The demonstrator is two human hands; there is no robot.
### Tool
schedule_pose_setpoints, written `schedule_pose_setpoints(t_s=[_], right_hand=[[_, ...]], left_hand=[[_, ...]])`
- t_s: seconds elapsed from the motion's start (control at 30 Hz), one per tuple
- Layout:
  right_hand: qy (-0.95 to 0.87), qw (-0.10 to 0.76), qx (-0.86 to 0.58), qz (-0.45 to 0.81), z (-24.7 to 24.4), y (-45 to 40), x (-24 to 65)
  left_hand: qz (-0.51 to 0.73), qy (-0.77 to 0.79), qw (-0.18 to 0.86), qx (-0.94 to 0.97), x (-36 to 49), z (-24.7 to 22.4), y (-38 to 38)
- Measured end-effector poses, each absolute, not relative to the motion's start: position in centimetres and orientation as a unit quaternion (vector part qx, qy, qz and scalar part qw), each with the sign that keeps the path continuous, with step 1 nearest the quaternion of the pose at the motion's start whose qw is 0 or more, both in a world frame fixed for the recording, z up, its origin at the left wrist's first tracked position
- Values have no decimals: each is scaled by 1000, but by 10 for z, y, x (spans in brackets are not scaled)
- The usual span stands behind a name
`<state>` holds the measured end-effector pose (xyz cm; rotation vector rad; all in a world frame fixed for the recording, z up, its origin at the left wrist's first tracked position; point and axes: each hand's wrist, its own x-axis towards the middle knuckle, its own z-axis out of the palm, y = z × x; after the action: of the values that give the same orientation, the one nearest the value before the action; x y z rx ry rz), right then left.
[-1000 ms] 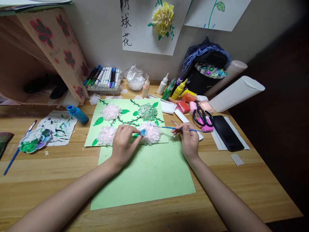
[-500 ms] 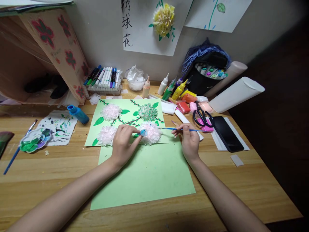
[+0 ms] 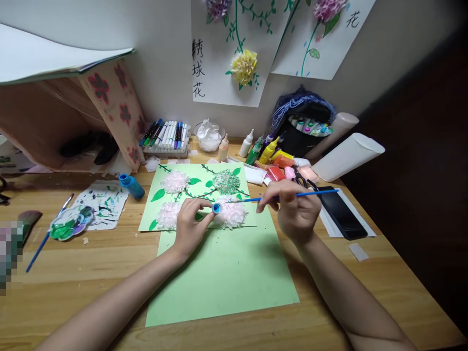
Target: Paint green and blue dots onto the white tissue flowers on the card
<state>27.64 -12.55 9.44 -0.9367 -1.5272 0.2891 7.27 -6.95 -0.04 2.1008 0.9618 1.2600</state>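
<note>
Between the thumb and forefinger of my left hand (image 3: 190, 222) is a small blue bottle cap (image 3: 217, 208), its hollow side facing me. My right hand (image 3: 298, 209) grips a thin blue paintbrush (image 3: 307, 193), held nearly level, its tip close above the cap and the pale pink paper flower (image 3: 231, 214). Under my left hand lies a green sheet (image 3: 148, 217) with several ruffled paper flowers, painted leaves and dark stems. One flower (image 3: 225, 182) at the upper right is dabbed with green. A second plain green sheet (image 3: 219, 278) lies nearer me.
An open blue paint bottle (image 3: 131, 186) stands left of the picture, beside a paint-stained tissue (image 3: 104, 204) and a palette (image 3: 71, 223). Markers (image 3: 168, 135), a bowl (image 3: 209, 136) and paint bottles (image 3: 252, 151) line the back. A phone (image 3: 343, 214) lies at the right.
My right hand has lifted and moved right with the paintbrush, drawing its tip back near the cap. The cap has tilted toward me. The view has shifted, showing more of the wall.
</note>
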Motion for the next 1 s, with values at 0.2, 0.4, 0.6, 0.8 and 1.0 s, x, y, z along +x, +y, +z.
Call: schedule_pose_setpoints(t_s=[0.2, 0.4, 0.6, 0.8, 1.0], right_hand=[[-764, 513, -385, 75, 95, -125, 263], [-797, 472, -374, 38, 94, -125, 258], [-787, 470, -391, 79, 93, -125, 258], [-785, 465, -400, 84, 95, -126, 260], [-778, 478, -397, 96, 95, -126, 263]], left_hand=[[463, 331, 236, 787, 73, 3, -72], [466, 318, 220, 796, 73, 2, -74], [464, 310, 203, 805, 73, 4, -74], [470, 308, 199, 803, 74, 4, -74], [467, 313, 200, 802, 74, 4, -74]])
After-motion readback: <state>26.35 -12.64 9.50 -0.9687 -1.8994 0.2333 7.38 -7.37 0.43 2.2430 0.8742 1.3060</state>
